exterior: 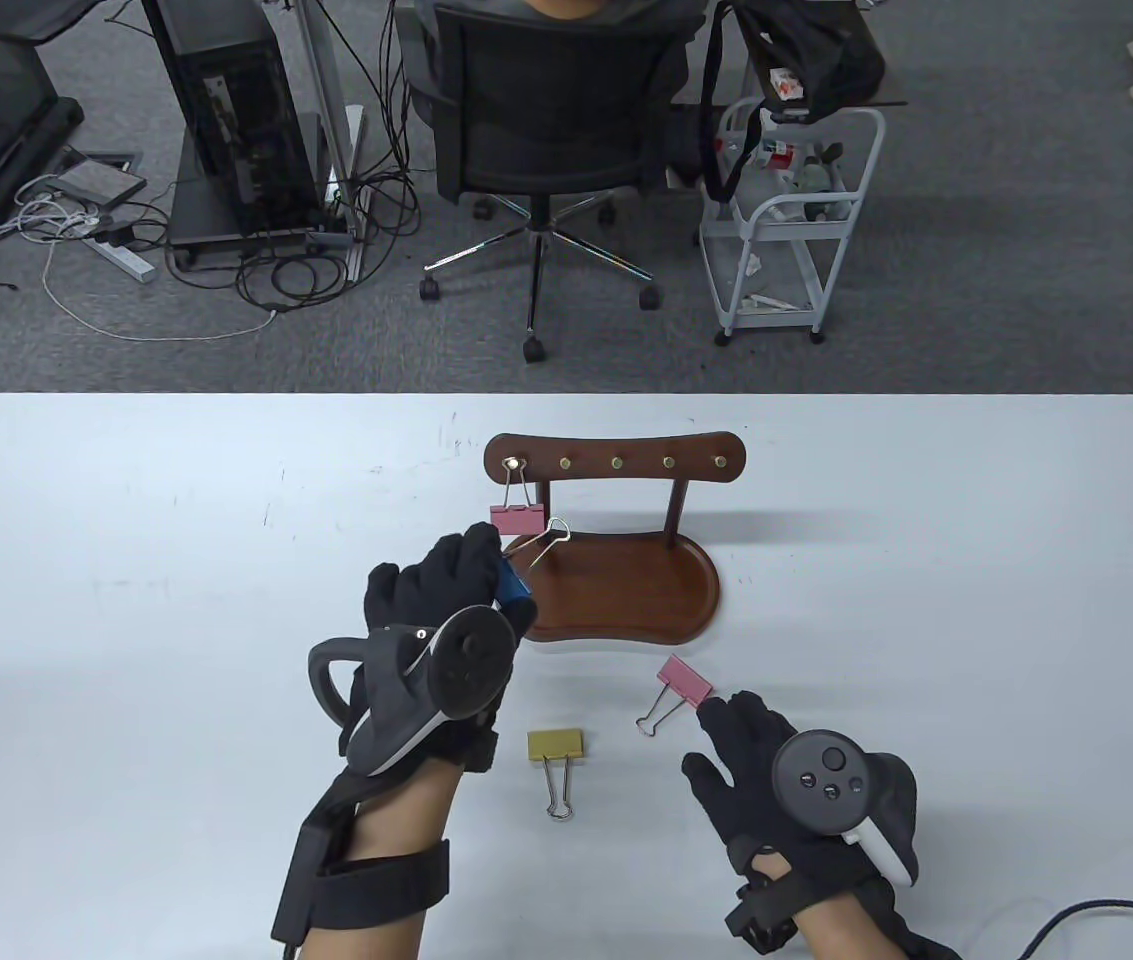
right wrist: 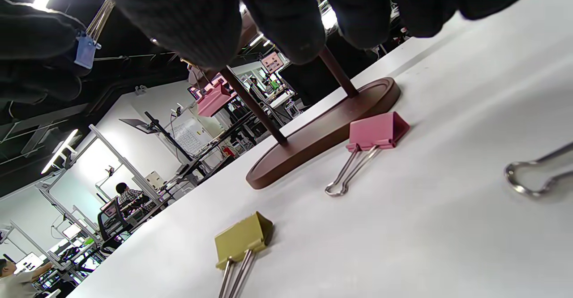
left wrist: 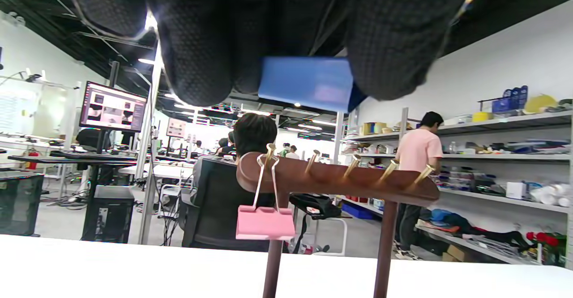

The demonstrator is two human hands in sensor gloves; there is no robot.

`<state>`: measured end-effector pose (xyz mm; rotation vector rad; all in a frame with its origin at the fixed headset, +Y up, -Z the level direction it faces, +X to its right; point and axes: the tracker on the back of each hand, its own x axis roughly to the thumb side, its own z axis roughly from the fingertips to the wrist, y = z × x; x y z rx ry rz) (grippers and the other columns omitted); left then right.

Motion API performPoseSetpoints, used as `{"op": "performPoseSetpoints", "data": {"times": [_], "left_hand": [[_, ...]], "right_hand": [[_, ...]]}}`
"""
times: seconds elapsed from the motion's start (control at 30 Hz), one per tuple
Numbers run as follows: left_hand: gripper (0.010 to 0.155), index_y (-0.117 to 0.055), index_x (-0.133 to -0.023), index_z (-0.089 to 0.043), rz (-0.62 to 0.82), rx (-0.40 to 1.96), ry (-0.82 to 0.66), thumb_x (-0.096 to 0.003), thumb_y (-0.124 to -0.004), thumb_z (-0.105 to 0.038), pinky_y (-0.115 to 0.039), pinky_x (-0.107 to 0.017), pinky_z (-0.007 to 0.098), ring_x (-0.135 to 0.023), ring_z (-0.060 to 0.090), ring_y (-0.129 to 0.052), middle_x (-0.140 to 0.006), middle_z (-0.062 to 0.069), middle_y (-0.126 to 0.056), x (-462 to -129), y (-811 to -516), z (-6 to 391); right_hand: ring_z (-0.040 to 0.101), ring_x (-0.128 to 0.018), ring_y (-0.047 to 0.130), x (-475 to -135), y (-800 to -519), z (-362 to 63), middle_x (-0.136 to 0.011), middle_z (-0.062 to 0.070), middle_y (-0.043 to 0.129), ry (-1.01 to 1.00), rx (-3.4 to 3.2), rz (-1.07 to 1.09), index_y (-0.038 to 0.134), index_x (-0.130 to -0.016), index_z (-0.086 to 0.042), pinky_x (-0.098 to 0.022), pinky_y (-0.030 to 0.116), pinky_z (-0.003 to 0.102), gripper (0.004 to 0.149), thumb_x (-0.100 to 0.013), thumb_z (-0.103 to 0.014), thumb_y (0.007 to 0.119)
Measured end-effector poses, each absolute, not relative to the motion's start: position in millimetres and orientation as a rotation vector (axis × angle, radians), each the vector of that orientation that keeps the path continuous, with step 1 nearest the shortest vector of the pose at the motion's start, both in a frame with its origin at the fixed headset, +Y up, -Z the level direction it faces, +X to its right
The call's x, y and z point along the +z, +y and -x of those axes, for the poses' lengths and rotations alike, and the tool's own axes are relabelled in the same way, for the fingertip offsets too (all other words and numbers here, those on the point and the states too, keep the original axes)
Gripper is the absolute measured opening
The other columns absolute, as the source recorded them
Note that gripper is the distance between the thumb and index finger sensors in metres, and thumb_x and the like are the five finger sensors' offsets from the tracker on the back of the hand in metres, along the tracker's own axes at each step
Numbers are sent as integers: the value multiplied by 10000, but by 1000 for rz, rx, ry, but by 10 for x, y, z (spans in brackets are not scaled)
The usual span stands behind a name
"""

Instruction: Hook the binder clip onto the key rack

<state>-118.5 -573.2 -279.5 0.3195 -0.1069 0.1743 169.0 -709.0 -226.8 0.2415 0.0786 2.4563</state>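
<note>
A: Well, nearest the table's front edge, the right hand (exterior: 786, 790) lies low over the white table (exterior: 126, 560), fingers loosely spread, holding nothing.
B: And just off its fingertips?
A: A pink binder clip (exterior: 684, 680) lies flat, wire handles pointing back toward the hand. A yellow binder clip (exterior: 555, 745) lies to that hand's left, between the two hands. A loose wire handle (right wrist: 532, 177) shows at the edge of the right wrist view; I cannot tell what it belongs to.
B: The left hand?
A: The left hand (exterior: 446, 610) is raised and pinches the blue binder clip (exterior: 514, 592) by its body between thumb and fingers (left wrist: 197, 43). The clip's wire handles stick out ahead of the grip, toward the key rack (exterior: 616, 465).
B: So it hangs free of the rack?
A: Yes, the handles are in the air, below the pegs and over the rack's wooden base (exterior: 626, 590). Beyond the grip, a second pink clip (exterior: 516, 517) hangs from the leftmost brass peg (left wrist: 269, 150).
</note>
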Motion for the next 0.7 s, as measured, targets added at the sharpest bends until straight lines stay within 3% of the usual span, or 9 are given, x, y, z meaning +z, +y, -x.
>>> {"op": "performPoseSetpoints", "data": {"times": [0.33, 0.7], "left_hand": [[778, -740, -1085, -57, -308, 167, 11, -481, -910, -518, -641, -683, 700, -794, 442, -975, -1004, 227, -864, -3081, -5648, 1015], [788, -740, -1083, -44, -265, 142, 90, -486, -899, -533, -650, -676, 695, -770, 440, -988, -985, 231, -879, -3342, -5772, 829]], "right_hand": [[688, -907, 541, -2267, -7097, -1667, -1091, 424, 550, 85, 2457, -248, 654, -1082, 25, -596, 528, 741, 676, -554, -387, 752], [689, -906, 540, -2270, -7104, -1670, -1090, 425, 550, 94, 2446, -240, 655, -1082, 24, -597, 527, 741, 675, -555, -387, 751]]}}
